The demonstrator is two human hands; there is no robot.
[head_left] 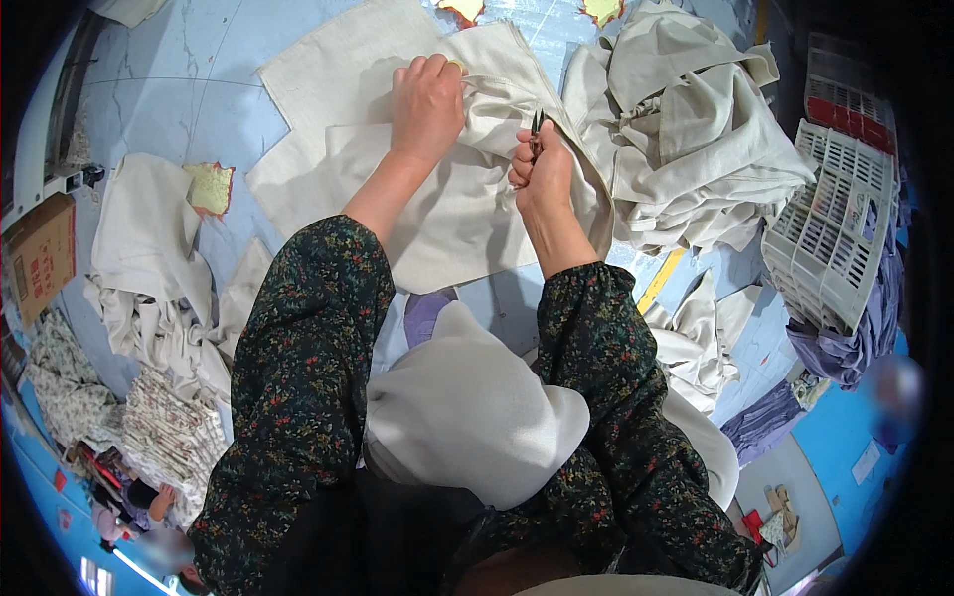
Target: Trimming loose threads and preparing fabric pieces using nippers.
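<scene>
Beige cloth lies spread on the desk, ahead of the person's body and partly under both hands; its layers overlap, so the number of pieces cannot be told. Nearest, the dark flowered sleeves run off at the lower edge, and between them bulges a smooth pale fabric that is hard to identify and covers whatever lies behind it.

Farther on, the cloth's near edge shows, slightly curved, with a purple patch peeping out just below it, mostly hidden. The weave looks plain and matt, flat toward the left and rumpled into soft folds between the hands. The right hand is clamped on small dark snips, palm turned inward, fingers curled; the blades point away from the body, but the handles are hidden in the grip. The left hand reaches farther, back upward, knuckles bent, closed on the cloth; its fingertips are out of sight, and a tiny yellow spot beside them is too small to make out.

To the right of the cloth rises a heap of crumpled beige fabric, with a white slatted crate beyond, distorted by the lens. At the far edge, two yellow scraps are cut off by the frame.
</scene>
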